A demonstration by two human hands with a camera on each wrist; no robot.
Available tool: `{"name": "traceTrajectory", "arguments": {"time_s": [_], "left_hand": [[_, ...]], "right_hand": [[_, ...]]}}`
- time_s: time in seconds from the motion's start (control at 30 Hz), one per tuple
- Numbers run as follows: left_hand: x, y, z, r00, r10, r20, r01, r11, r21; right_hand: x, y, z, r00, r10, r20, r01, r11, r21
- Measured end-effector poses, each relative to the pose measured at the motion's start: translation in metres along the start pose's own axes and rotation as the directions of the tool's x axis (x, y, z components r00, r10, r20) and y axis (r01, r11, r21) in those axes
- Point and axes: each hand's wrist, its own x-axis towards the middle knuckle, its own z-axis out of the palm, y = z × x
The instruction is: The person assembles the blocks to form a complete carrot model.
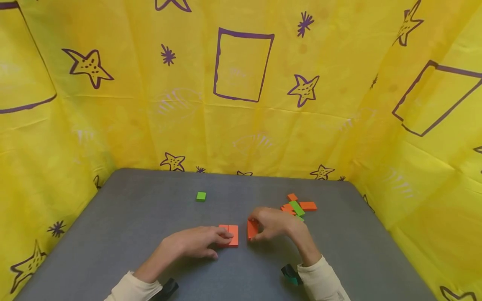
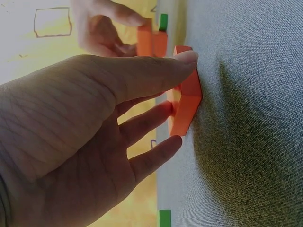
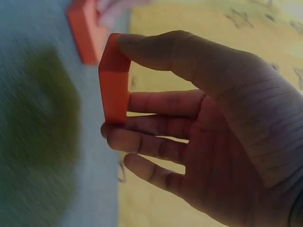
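Note:
Two flat orange blocks [image 1: 234,240] lie side by side on the grey table, a thin seam between them. My left hand [image 1: 199,242] rests its extended fingertips on the left one; the thumb hangs apart, near the table. In the left wrist view, the fingers touch the top of the orange blocks [image 2: 189,101]. Just to the right, my right hand [image 1: 273,223] pinches another orange block [image 1: 252,229] between thumb and fingertips. In the right wrist view this orange block [image 3: 115,90] is tilted, the thumb on one end and fingers on the other.
A loose pile of orange blocks [image 1: 308,206] and green blocks [image 1: 297,207] lies beyond the right hand. One green block [image 1: 201,196] sits alone farther back, left of centre. Yellow patterned cloth [image 1: 241,125] walls off the back and sides of the grey table [image 1: 150,196].

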Motion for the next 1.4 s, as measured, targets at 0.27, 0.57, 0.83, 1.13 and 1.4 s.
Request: {"name": "traceTrajectory", "arguments": {"time_s": [0.27,0.57,0.83,1.13,1.4], "left_hand": [[0.001,-0.001,0.001,1.0,-0.002,-0.001,0.002,1.0,-0.016],[0.0,0.0,0.0,1.0,0.014,-0.002,-0.014,1.0,-0.008],[0.001,-0.001,0.002,1.0,-0.012,0.0,0.012,1.0,-0.013],[0.0,-0.001,-0.001,1.0,0.004,0.002,-0.004,1.0,-0.017],[0.001,-0.001,-0.001,1.0,0.012,-0.002,-0.012,1.0,-0.005]], "right_hand": [[0.021,-0.011,0.022,0.999,-0.022,0.023,0.025,0.992,-0.124],[0.025,-0.02,0.027,1.0,0.01,0.011,-0.009,0.992,-0.124],[0.025,-0.02,0.029,1.0,0.009,0.017,-0.007,0.995,-0.097],[0.028,-0.025,0.03,1.0,0.028,0.015,-0.026,0.995,-0.094],[0.027,-0.022,0.029,0.999,0.032,0.037,-0.029,0.996,-0.079]]}}
